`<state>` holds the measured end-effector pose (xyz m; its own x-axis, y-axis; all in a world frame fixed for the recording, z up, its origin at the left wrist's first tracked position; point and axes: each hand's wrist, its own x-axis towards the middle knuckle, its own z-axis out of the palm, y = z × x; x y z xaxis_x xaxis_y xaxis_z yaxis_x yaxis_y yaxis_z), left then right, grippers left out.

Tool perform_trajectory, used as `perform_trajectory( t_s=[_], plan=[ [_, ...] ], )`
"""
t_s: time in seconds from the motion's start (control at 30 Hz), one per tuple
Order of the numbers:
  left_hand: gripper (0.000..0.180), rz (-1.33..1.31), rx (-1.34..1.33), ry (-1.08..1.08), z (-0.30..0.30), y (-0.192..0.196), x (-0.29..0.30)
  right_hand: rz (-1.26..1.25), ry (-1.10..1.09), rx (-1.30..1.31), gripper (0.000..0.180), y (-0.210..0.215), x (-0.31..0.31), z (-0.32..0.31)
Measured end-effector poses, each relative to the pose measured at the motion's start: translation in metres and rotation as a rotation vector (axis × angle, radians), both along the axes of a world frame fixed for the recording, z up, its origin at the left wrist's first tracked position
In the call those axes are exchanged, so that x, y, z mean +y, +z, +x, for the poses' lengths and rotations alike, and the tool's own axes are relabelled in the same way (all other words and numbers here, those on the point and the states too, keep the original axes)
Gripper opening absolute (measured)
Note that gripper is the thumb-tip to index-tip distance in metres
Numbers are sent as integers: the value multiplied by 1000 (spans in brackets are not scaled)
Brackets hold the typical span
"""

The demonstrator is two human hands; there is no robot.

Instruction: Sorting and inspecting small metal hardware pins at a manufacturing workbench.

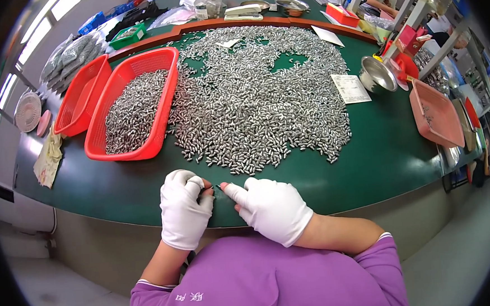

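Observation:
At the table's near edge, my two hands in white gloves with bare fingertips face each other. My left hand [185, 210] is closed in a pinch, thumb and forefinger close together; what sits between them is too small to name. My right hand [271, 207] has its forefinger stretched toward the left fingertips, thumb apart below it. A tiny dark piece [218, 186] lies at that forefinger's tip. Just beyond the hands spreads a wide layer of small silvery metal parts [259, 107], short and rod-like. More of them fill a red plastic basket [91, 141] to the left.
Another red basket [63, 122] stands farther left, beside a crumpled cloth [48, 159]. Right of the parts lie a printed paper slip [350, 89], a metal bowl [377, 74] and a pink tray [442, 118]. A raised brown edging [192, 26] borders the far side. People work at back right.

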<state>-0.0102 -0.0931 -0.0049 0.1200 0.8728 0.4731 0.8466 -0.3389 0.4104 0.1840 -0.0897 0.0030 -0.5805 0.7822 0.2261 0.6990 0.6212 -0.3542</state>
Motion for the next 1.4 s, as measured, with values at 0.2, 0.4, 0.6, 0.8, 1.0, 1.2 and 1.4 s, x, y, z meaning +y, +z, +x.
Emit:
perform_trajectory(
  t_s=[0.2,0.4,0.6,0.8,1.0,1.2,1.4],
  plan=[
    [18,-11,-30,-3,-3,0,2,-37,-9,-16,39,4,1,-5],
    [20,-36,-23,-14,-4,4,6,-98,35,16,39,5,9,-5],
    [21,-62,-23,-50,-7,2,6,-234,121,-55,42,9,15,-5],
    [21,-78,-28,-69,-8,4,8,-336,207,-123,35,17,29,-7],
    [24,-88,-10,-63,-8,4,7,-309,150,-54,37,11,18,-4],
    [19,-41,40,-62,-10,4,9,241,-280,211,47,34,28,66],
    [16,-208,-339,-8,-15,13,25,205,-1047,-259,29,28,80,199]
  ],
)
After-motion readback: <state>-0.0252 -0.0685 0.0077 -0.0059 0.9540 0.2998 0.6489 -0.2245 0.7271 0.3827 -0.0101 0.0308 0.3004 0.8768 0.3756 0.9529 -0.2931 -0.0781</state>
